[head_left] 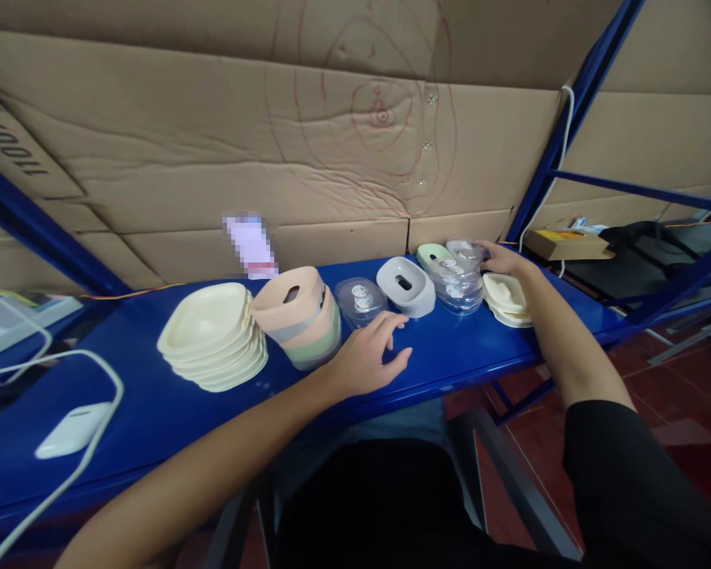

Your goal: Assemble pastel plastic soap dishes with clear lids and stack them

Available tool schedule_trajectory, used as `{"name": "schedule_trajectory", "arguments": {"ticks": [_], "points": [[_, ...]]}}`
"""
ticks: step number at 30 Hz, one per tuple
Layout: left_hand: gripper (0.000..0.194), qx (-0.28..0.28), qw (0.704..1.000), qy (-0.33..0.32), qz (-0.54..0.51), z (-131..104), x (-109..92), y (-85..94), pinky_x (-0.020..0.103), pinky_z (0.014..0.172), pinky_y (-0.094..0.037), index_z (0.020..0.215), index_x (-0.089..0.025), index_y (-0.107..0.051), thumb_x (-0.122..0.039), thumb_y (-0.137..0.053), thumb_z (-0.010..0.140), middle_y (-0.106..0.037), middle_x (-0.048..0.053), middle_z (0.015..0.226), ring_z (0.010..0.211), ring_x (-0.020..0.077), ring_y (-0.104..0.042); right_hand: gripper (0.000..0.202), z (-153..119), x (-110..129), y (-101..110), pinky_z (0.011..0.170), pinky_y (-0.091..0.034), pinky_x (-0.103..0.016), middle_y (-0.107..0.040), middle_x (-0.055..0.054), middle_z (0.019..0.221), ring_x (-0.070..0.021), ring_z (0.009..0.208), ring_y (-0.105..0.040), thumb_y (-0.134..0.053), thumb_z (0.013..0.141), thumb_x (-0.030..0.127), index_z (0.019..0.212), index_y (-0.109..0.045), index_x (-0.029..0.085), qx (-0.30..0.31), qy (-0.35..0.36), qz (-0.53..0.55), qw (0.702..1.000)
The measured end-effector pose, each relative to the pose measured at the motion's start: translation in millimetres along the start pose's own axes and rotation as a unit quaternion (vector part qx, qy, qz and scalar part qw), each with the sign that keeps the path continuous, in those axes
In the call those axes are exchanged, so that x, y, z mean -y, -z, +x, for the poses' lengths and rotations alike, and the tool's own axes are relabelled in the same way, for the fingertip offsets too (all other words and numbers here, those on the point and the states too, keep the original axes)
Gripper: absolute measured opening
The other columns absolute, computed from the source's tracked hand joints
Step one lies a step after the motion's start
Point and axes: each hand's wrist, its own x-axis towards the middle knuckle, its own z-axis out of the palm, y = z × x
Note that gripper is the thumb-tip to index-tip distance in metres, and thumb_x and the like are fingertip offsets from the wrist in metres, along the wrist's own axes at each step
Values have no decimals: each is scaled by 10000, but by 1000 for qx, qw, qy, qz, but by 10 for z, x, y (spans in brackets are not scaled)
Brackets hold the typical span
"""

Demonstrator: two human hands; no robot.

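Note:
My left hand [372,354] hovers over the front of the blue table, fingers apart, holding nothing. Just behind it sit a clear plastic lid [360,299] and a grey-lilac oval piece with a slot [406,284]. At the back right, my right hand [498,258] has its fingers closed at the edge of a clear plastic lid [465,250]; the fingertips are partly hidden. More clear lids [459,286] lie in front of it, beside a light green slotted piece [432,253]. Cream dishes [505,294] are stacked below my right wrist.
To the left stand a tall stack of cream dishes [207,332] and nested peach, grey and green slotted pieces [299,312]. A white case [74,429] and a white cable [115,383] lie farther left. A phone [252,246] leans on the cardboard wall [213,126]. A blue post [574,118] rises behind the right.

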Motion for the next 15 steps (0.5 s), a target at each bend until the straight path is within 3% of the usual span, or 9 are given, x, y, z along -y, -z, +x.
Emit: {"name": "schedule_trajectory", "arguments": {"ticks": [4, 10, 15], "points": [[397, 1, 1000, 1, -1, 2, -7, 0, 285, 631, -576, 1375, -217, -552, -275, -636, 991, -710, 95, 1240, 771, 134, -696, 877, -58, 40, -12, 1042, -609, -411, -687, -221, 1515, -322, 1214, -759, -855, 793, 244, 1609, -543, 156, -15, -28, -6, 999], [353, -2, 1000, -6, 7, 7, -12, 5, 290, 640, -584, 1337, -200, -576, -276, -637, 997, -714, 87, 1187, 753, 131, -689, 339, -235, 130, 149, 986, -603, -390, -842, -150, 1142, -298, 1052, -789, -724, 958, 355, 1210, -801, 140, -37, -54, -58, 996], [337, 2, 1000, -6, 12, 0, -33, 14, 280, 619, -572, 1325, -208, -592, -269, -634, 996, -713, 91, 1215, 746, 127, -692, 349, -369, 351, 211, 1007, -573, -381, -826, -179, 1193, -326, 1152, -765, -700, 985, 395, 1155, -821, 116, -107, -32, -104, 988]]}}
